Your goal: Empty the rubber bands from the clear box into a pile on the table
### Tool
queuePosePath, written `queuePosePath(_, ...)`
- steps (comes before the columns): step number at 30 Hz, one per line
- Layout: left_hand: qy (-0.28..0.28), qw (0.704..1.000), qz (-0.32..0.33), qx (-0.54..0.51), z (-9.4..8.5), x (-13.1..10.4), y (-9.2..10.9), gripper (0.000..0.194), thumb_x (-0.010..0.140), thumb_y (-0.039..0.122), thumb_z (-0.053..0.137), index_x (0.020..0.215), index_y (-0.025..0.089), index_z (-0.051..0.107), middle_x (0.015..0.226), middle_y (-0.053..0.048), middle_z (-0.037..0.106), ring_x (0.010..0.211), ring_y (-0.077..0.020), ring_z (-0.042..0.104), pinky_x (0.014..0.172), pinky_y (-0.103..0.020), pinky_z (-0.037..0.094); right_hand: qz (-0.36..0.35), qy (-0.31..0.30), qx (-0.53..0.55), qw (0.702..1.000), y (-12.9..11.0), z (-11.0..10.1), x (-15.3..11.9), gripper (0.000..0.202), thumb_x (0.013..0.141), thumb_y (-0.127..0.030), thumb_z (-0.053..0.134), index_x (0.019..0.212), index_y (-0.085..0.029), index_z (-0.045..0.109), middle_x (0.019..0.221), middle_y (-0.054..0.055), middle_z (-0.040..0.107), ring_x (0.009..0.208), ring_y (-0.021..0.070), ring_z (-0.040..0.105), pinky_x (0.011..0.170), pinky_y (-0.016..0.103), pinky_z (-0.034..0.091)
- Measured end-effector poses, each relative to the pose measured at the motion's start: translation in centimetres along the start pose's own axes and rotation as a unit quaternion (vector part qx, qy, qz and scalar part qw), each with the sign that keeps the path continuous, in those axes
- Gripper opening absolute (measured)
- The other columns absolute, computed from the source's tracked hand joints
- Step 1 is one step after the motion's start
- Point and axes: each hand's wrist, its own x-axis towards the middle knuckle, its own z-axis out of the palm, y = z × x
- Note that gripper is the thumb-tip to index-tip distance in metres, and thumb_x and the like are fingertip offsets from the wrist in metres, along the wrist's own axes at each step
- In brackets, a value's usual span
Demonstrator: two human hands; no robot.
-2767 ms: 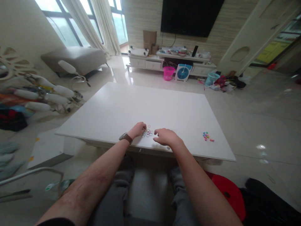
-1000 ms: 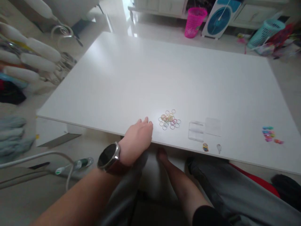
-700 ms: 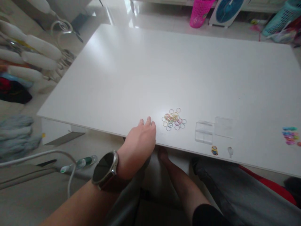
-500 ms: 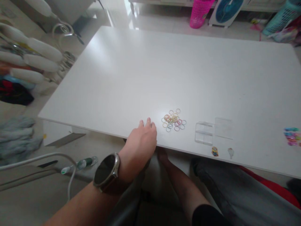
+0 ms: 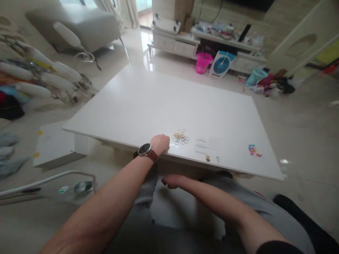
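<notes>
At the table's near edge my left hand (image 5: 160, 143), with a watch (image 5: 144, 149) on its wrist, rests with its fingers curled under. What the fingers may hold is hidden. Just right of it lies a loose pile of thin coloured rings (image 5: 180, 136). Further right are a clear plastic box (image 5: 201, 145) with its lid open, a small yellow-and-blue cartoon figure (image 5: 208, 158) and a small pale, light-bulb-like piece (image 5: 218, 159). My right hand (image 5: 172, 181) hangs below the table edge, over my lap; its fingers are blurred and dark.
Small colourful pieces (image 5: 253, 150) lie near the right end of the white table (image 5: 164, 102). White-padded, scrolled metal furniture (image 5: 63, 72) stands at the left. Beyond the table are a pink basket (image 5: 203, 62), a fan (image 5: 221, 64) and a blue basket (image 5: 255, 77).
The view has tilted up and shows more of the room. My left hand's fingers, stretched on the table before, are now curled. More of my right hand shows below the edge.
</notes>
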Motion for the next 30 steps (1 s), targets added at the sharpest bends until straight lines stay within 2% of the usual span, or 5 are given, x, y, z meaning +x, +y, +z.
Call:
queuePosePath(4, 0.007, 1.000, -0.009, -0.012, 0.7, -0.2, -0.2, 0.037, 0.089, 0.021, 0.060, 0.120, 0.005, 0.072, 0.129, -0.027, 0.066, 0.118, -0.0340, 0.067, 0.098, -0.040, 0.055, -0.061, -0.010, -0.014, 0.998, -1.0, -7.6, -4.0, 0.025, 0.059, 0.001, 0.077, 0.068, -0.021, 0.071, 0.065, -0.005, 0.065, 0.065, 0.0125, 0.059, 0.065, 0.023, 0.046)
queuePosePath(12, 0.018, 0.999, -0.043, -0.013, 1.1, -1.4, 1.0, 0.043, 0.084, 0.023, 0.065, 0.124, 0.011, 0.070, 0.141, -0.027, 0.057, 0.127, -0.0358, 0.060, 0.097, -0.043, 0.055, 0.016, 0.295, -0.003, 0.955, -0.5, -19.7, -6.2, 0.015, 0.088, -0.016, 0.057, 0.097, -0.015, 0.069, 0.095, 0.007, 0.073, 0.085, 0.0152, 0.063, 0.079, 0.026, 0.046)
queuePosePath(18, 0.010, 0.999, -0.045, -0.010, -0.5, -3.1, 2.9, 0.040, 0.083, 0.021, 0.065, 0.120, 0.008, 0.071, 0.131, -0.029, 0.063, 0.116, -0.0362, 0.067, 0.091, -0.042, 0.057, 0.008, 0.329, 0.025, 0.944, -2.1, -19.9, -8.6, 0.010, 0.087, -0.018, 0.062, 0.095, -0.016, 0.068, 0.096, 0.006, 0.075, 0.083, 0.0139, 0.065, 0.078, 0.024, 0.047)
queuePosePath(23, 0.042, 0.998, 0.013, -0.034, -1.0, -10.2, 6.1, 0.036, 0.094, 0.033, 0.056, 0.122, 0.013, 0.069, 0.124, -0.021, 0.070, 0.118, -0.0315, 0.066, 0.098, -0.040, 0.054, -0.024, 0.307, 0.047, 0.950, -2.2, -17.2, -13.0, 0.010, 0.089, -0.020, 0.061, 0.096, -0.017, 0.068, 0.098, 0.005, 0.074, 0.080, 0.0136, 0.066, 0.075, 0.024, 0.049)
queuePosePath(30, 0.243, 0.956, 0.139, -0.087, 8.2, -26.1, 9.8, 0.020, 0.095, 0.026, 0.057, 0.110, 0.022, 0.069, 0.126, -0.008, 0.069, 0.125, -0.0248, 0.061, 0.120, -0.047, 0.039, -0.120, 0.259, 0.057, 0.957, -0.9, -14.8, -16.9, 0.012, 0.087, -0.021, 0.063, 0.096, -0.019, 0.070, 0.098, 0.006, 0.070, 0.085, 0.0169, 0.066, 0.077, 0.027, 0.051)
